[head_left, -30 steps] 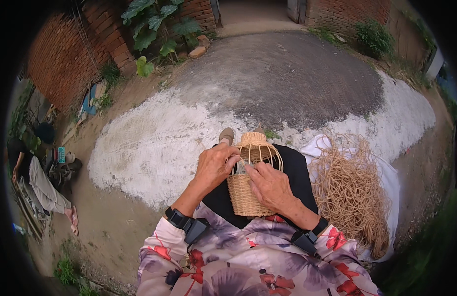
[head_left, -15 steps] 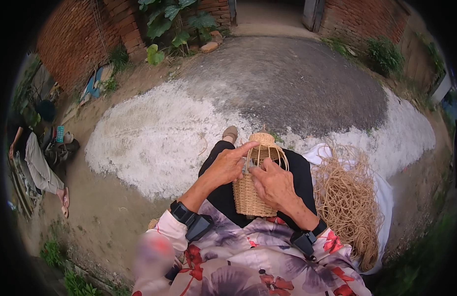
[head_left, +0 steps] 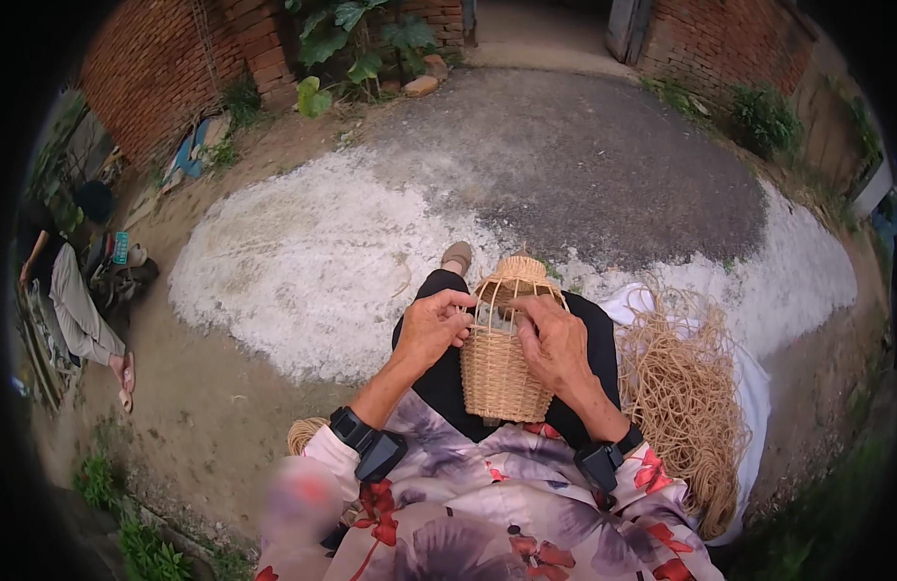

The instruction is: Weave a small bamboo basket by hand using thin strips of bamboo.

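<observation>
A bottle-shaped wicker basket (head_left: 502,382) stands upright between my legs, its narrow neck away from me. Its lower body is densely woven; open ribs run from there to the woven neck, and something pale grey shows inside. At the left of the open ribs my left hand (head_left: 431,332) is closed in a pinch; whatever its fingertips hold is too small to make out. My right hand (head_left: 557,344) has its fingers bent over the ribs and the woven edge on the right, gripping the basket. Its fingertips are partly hidden.
To my right a large tangled heap of tan weaving strands (head_left: 681,407) lies on a white cloth (head_left: 755,416). A small coil of strands (head_left: 304,435) sits left of my lap. Another person (head_left: 80,310) is at the far left. Brick walls flank a doorway ahead.
My left hand has drawn back from across the ribs to the basket's left side, its extended index finger now bent into a pinch. My right hand has shifted slightly right and up.
</observation>
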Demonstrator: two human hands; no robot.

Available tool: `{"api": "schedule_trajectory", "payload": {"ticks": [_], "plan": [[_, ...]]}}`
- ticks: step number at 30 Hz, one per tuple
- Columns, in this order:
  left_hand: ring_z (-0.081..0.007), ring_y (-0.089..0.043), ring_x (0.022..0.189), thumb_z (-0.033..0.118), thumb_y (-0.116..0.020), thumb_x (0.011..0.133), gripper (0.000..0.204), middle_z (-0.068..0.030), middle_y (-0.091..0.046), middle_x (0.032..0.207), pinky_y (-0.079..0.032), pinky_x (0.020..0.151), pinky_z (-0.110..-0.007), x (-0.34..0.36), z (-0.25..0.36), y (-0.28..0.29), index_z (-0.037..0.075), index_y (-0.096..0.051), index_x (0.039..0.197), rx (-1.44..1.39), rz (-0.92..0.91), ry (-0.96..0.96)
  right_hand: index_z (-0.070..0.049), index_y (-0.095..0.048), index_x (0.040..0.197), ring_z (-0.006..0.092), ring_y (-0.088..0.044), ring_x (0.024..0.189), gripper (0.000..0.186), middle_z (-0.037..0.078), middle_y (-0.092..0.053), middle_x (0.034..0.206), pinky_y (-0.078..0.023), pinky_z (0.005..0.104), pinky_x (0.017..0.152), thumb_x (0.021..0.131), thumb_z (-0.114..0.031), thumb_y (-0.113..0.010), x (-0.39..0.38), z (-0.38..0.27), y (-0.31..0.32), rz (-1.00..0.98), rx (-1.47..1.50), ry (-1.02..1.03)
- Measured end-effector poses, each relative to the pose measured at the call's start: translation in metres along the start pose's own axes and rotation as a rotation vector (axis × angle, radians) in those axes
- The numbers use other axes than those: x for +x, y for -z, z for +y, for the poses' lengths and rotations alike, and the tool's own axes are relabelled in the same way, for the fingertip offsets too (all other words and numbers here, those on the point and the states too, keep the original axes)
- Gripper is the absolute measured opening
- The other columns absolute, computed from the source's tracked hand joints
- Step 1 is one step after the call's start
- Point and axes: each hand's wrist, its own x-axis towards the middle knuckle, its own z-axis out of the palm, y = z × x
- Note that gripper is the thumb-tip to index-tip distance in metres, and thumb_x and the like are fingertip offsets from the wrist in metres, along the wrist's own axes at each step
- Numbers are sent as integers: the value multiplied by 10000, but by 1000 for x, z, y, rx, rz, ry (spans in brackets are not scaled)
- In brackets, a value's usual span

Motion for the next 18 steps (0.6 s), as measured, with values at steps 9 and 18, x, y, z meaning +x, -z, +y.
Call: {"api": "schedule_trajectory", "payload": {"ticks": [9,18], "plan": [[-64,-576,677,90,-607,907,180,1,-639,800,-471,582,-205,-9,-5,-10,27,-642,1072,-98,-28,18,-59,-551,1025,350,-645,694,267,136,-619,712,-494,445,607,773,-93,-633,21,13,-19,-53,-250,-165],[-85,-625,662,44,-669,833,236,-46,-654,729,-519,623,-245,-25,22,-51,38,-660,1068,243,-2,-370,-28,-508,1003,26,-438,623,159,-53,-494,709,-363,205,563,855,14,-547,-22,67,-6,104,639,-352]]}}
